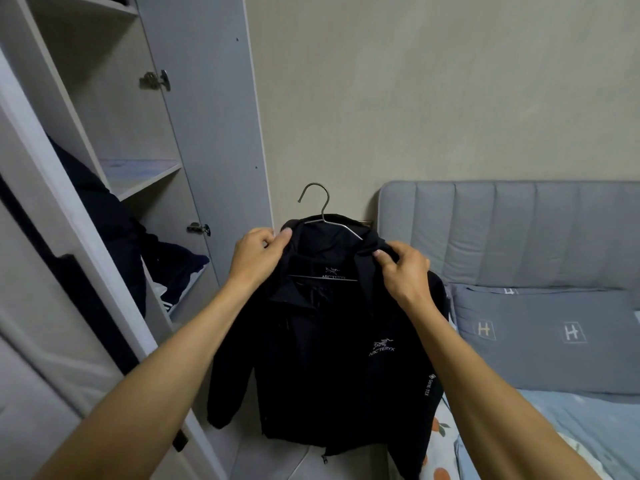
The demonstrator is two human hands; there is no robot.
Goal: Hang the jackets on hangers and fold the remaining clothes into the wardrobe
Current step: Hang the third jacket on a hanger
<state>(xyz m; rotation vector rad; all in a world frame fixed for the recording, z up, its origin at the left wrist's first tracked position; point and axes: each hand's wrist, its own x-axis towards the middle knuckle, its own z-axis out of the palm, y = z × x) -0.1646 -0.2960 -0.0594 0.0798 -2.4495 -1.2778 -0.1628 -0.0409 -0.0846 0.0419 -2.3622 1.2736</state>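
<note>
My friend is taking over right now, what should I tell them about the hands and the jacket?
Left hand: pinches the black jacket at its left shoulder.
Right hand: grips the right shoulder.
The jacket sits on a wire hanger, held up in the air between the open wardrobe and the bed.
Done: hanger is inside the jacket.
Left: hang it in the wardrobe, then fold the dark clothes lying on the wardrobe shelf.
</note>
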